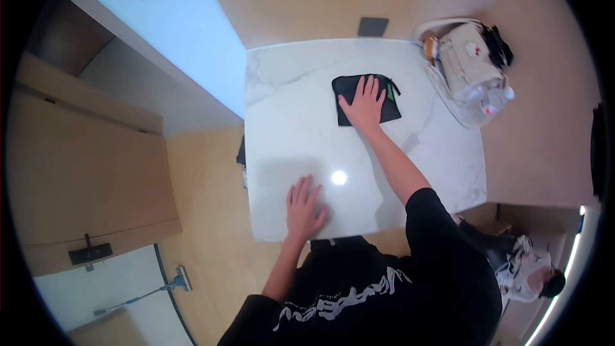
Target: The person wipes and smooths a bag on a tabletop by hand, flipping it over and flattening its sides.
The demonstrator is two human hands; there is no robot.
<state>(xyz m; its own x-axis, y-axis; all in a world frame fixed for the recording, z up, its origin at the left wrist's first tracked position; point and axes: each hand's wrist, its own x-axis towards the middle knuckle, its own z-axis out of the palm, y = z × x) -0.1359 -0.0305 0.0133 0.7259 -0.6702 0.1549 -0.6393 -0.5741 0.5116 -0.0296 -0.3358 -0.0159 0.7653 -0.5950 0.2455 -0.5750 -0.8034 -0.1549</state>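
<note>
A flat black zip pouch with a wrist loop at its upper right corner lies on the white marble-patterned table. My right hand rests on the pouch, fingers spread and pointing away from me. A small green patch shows beside those fingers. Near the table's front edge, my left hand lies over the tabletop with its fingers extended, holding nothing. The pouch is well beyond it, farther up and to the right.
At the table's right back stand a cream bag with its strap and a clear plastic bottle. A dark square plate is on the wall behind. A mop is at lower left; another person is at lower right.
</note>
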